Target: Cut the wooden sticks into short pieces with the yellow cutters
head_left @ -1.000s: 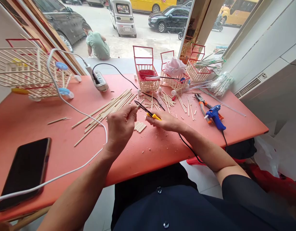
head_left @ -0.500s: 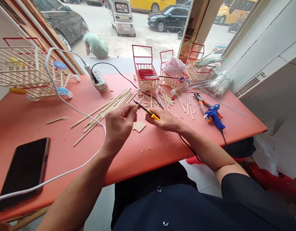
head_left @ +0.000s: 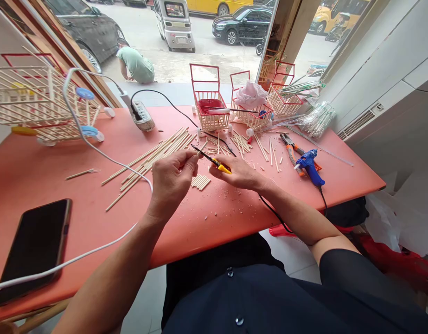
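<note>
My left hand (head_left: 174, 178) is closed in a pinch on a short wooden stick (head_left: 199, 153), mostly hidden by the fingers. In my right hand (head_left: 239, 173) is a slim dark tool, apparently a small file (head_left: 206, 157), with a yellow-and-black handle. Its narrow shaft crosses the stick's end at my left fingertips. Just below the hands, several short cut sticks (head_left: 201, 182) lie side by side on the red table (head_left: 186, 232). Long thin sticks (head_left: 154, 160) are spread beyond my left hand. Wood crumbs dot the tabletop near my right wrist.
A blue glue gun (head_left: 309, 168) and orange-handled pliers (head_left: 289, 150) lie right. Small stick-built carts (head_left: 214, 121) line the back; a larger cart (head_left: 26, 104) stands left. A phone (head_left: 35, 246), power strip (head_left: 143, 116) and white cable (head_left: 105, 150) occupy the left side.
Both hands keep nearly the same pose, with the stick and tool still held. The whole view has shifted very slightly.
</note>
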Available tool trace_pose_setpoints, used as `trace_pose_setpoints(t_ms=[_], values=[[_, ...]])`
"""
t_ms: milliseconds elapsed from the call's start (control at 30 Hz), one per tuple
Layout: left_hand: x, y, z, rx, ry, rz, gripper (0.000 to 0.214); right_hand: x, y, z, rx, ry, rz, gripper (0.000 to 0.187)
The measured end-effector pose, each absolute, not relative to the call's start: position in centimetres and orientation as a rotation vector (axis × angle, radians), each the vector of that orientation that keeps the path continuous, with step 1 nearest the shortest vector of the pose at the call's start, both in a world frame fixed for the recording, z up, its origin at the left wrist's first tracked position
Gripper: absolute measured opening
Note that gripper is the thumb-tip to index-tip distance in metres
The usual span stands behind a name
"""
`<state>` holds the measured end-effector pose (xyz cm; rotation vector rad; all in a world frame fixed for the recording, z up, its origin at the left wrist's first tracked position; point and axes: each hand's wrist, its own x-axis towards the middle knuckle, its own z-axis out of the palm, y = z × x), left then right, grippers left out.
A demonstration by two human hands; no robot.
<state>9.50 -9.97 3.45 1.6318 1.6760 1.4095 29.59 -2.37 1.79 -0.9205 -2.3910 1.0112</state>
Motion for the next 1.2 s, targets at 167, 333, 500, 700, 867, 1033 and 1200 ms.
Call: trace_pose_setpoints(t_ms=[167, 333, 500, 700, 867, 1033, 1200], values=[[9.5, -9.9, 3.4, 1.618, 1.664, 1.422, 0.018, 29.5, -2.6, 1.8, -0.919, -2.368, 1.013, 0.059], [9.3, -9.8, 3.2, 1.631, 1.645, 1.446, 0.017, 29.4, -3.0, 1.9, -0.901, -2.333, 0.989, 0.059], [9.3, -9.6, 3.0, 1.606, 1.618, 1.441, 0.018, 29.3, -3.1, 1.5, -0.884, -2.286, 0.979, 0.062], [9.4, -9.5, 2.9, 1.547, 1.574, 1.415, 0.017, 29.1, -3.2, 0.8, -0.958, -2.254, 0.901, 0.063], [9.2, -9.2, 2.7, 1.515, 1.474, 1.450, 0.016, 29.1, -3.0, 1.3, -0.940, -2.196, 1.046, 0.071], [8.1, -8.2, 2.2, 1.227, 1.245, 1.383, 0.028, 29.7, -1.7, 1.4, -0.981, -1.968, 1.668, 0.068], [6.1, -7.7, 2.4, 1.207, 1.422, 1.217, 0.033, 29.9, -1.3, 1.3, -1.028, -1.895, 1.586, 0.067]])
